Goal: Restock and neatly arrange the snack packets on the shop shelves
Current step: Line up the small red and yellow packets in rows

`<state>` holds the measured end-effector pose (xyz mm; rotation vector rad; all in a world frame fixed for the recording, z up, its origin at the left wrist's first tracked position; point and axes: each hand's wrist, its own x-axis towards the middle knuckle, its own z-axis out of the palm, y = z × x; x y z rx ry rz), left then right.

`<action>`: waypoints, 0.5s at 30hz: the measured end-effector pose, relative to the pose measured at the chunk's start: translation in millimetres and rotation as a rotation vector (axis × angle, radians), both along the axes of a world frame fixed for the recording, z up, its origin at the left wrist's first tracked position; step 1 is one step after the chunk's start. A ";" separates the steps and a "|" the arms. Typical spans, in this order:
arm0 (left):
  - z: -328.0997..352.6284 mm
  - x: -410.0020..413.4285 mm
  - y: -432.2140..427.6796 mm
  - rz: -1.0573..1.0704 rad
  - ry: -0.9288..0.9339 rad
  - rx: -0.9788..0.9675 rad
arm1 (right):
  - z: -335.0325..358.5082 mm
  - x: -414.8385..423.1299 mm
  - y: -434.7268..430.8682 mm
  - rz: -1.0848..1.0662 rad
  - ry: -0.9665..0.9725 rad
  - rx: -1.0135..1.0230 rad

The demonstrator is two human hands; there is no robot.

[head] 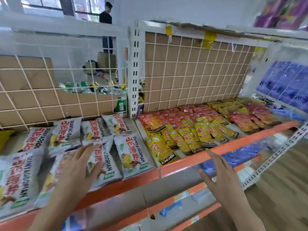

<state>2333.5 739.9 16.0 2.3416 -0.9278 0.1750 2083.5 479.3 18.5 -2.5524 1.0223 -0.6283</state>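
Glossy white, pillow-shaped snack packets with red lettering lie flat on the left of the orange-edged shelf. Smaller yellow pouches and red pouches fill the right. The left hand spreads straight fingers over a near white packet. The right hand is open and holds nothing.

Left hand hides part of a white packet.
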 end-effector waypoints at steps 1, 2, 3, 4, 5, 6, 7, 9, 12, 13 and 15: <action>-2.0 -9.9 -8.2 -0.014 -0.008 -0.001 | -1.0 -8.6 -9.5 0.004 -0.004 -0.011; -5.1 -18.8 -16.1 -0.022 -0.003 -0.005 | -1.3 -17.3 -17.8 0.011 -0.003 -0.020; -7.4 -26.3 -22.6 -0.028 0.005 -0.006 | -1.9 -24.6 -24.9 0.018 -0.006 -0.028; -9.4 -34.3 -30.0 -0.036 0.001 -0.008 | -2.2 -32.2 -31.2 0.021 -0.011 -0.027; -11.2 -42.1 -38.1 -0.042 -0.011 -0.006 | -3.5 -40.4 -38.4 0.025 -0.013 -0.024; -13.3 -48.8 -45.8 -0.048 -0.024 -0.004 | -5.0 -47.8 -45.6 0.023 -0.003 -0.023; -14.4 -56.1 -53.6 -0.050 -0.034 0.000 | -6.6 -54.8 -53.1 0.024 0.006 -0.030; -16.8 -67.8 -65.5 -0.049 -0.046 0.008 | -10.2 -65.1 -65.7 0.018 0.015 -0.035; -17.1 -76.9 -77.3 -0.053 -0.045 0.004 | -13.1 -73.2 -77.7 0.026 0.002 -0.031; -15.8 -76.7 -80.7 -0.054 -0.033 0.009 | -14.0 -74.1 -81.4 0.027 -0.001 -0.036; -14.5 -72.4 -88.2 -0.069 -0.017 0.007 | -15.4 -72.1 -88.5 0.017 -0.007 -0.021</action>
